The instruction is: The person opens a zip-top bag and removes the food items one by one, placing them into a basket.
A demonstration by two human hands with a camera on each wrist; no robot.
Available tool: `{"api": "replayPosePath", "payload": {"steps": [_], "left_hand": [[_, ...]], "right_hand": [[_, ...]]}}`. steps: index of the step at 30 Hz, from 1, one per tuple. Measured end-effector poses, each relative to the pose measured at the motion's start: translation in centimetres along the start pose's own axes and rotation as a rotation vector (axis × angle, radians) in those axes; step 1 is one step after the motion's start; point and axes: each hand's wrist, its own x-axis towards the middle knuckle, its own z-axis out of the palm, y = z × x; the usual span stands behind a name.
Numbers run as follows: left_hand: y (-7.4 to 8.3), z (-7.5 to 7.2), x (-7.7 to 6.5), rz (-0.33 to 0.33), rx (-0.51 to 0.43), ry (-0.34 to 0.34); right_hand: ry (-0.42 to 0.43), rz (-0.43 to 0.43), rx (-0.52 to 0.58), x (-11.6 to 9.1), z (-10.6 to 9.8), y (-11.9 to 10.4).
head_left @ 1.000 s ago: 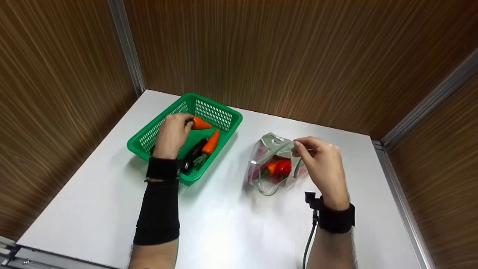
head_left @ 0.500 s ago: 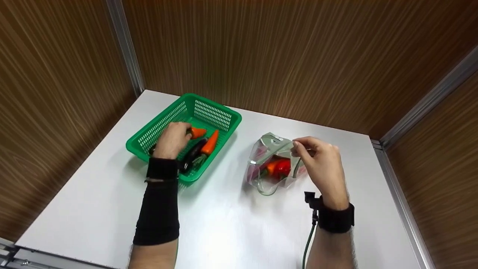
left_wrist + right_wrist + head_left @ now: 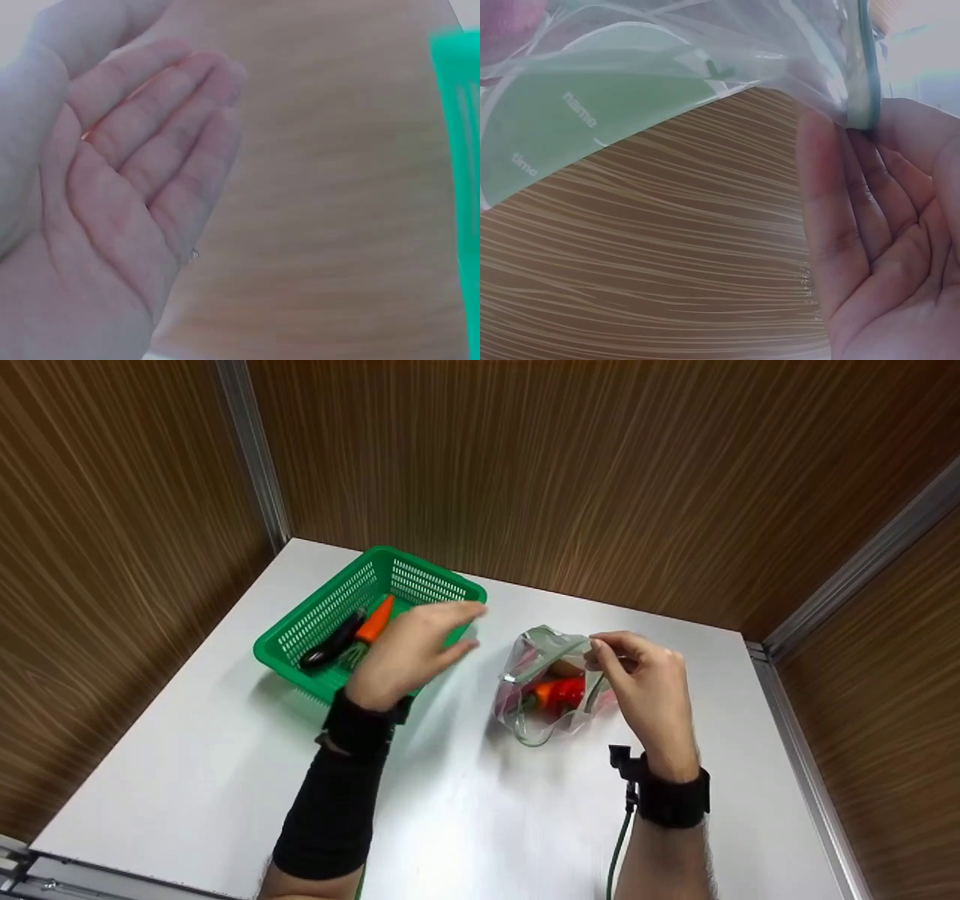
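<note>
Counter [image 3: 465, 825] under your work is white and smooth, carrying both the basket and the bag. The green slotted basket [image 3: 381, 561] sits to your left; it looks like light, stiff plastic, best held by its rim.

Your resealable bag [image 3: 538, 664] stands on the counter to the right of the basket, well apart from it, its mouth spread. Expect it to be nearly weightless, soft and slick, with walls that fold easily; the firmer green strip along the mouth seems the surest place to pinch. It is clear film with pale pink patches and a green panel that reads "name" and "time" in the right wrist view.

Your right hand [image 3: 641, 675] pinches that strip between thumb and fingers. Your left hand [image 3: 409, 652] hangs over the right side of the basket, fingers straight, thumb apart, holding nothing.

In the basket, a glossy dark eggplant [image 3: 334, 641] lies beside an orange carrot [image 3: 376, 619] with a green tuft. The eggplant's skin may slip, so wrap its middle; the carrot should feel firm, best taken at its thick end.

Inside the bag you see a shiny red vegetable [image 3: 568, 694], probably smooth and firm, next to an orange one [image 3: 544, 691].
</note>
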Motion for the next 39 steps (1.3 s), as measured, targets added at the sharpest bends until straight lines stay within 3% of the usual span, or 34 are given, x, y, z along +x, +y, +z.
{"api": "replayPosePath", "payload": {"steps": [4,10,14,17,21,30,35,39], "left_hand": [[2.6,1.7,0.6,0.099,0.006,-0.109],[5.0,4.6,1.5,0.221,-0.097,-0.290],[5.8,7.0,2.0,0.292,-0.074,-0.311],[6.2,9.0,2.3,0.281,-0.021,-0.310],[6.6,11.1,2.6,0.230,0.132,-0.248],[6.0,14.0,2.3,0.034,0.549,0.073],[5.0,15.9,1.8,-0.103,0.713,0.159],[4.1,17.1,1.4,-0.167,0.867,0.221]], "right_hand": [[0.016,-0.003,0.017,-0.1,0.1,0.1],[0.021,-0.019,0.038,-0.1,0.3,-0.1],[0.017,-0.031,0.039,-0.1,0.3,-0.1],[0.018,-0.042,0.025,-0.1,0.4,-0.2],[0.018,-0.054,0.014,-0.1,0.5,-0.2],[-0.078,-0.047,0.026,-0.3,0.7,-0.7],[-0.121,-0.040,-0.031,-0.3,1.1,-0.6],[-0.170,-0.055,-0.066,-0.1,1.7,-0.4]]}}
